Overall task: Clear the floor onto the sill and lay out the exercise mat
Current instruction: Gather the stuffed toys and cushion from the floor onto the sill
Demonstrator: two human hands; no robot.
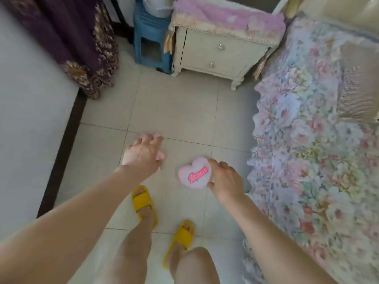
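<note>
A small pink heart-shaped plush cushion [194,173] with bright pink lettering is held above the tiled floor [174,111]. My right hand [224,179] grips its right edge, fingers over the top and thumb underneath. My left hand [144,153] reaches forward to the left of the cushion with its fingers spread and nothing in it. The pale sill [30,111] runs along the left, edged by a dark strip. No exercise mat is in view.
A bed with a floral cover [315,152] fills the right side. A cream nightstand [215,56] under a pink cloth and a blue plastic stool [150,44] stand at the far end. A dark purple curtain [78,44] hangs at the upper left. My feet wear yellow slippers [143,203].
</note>
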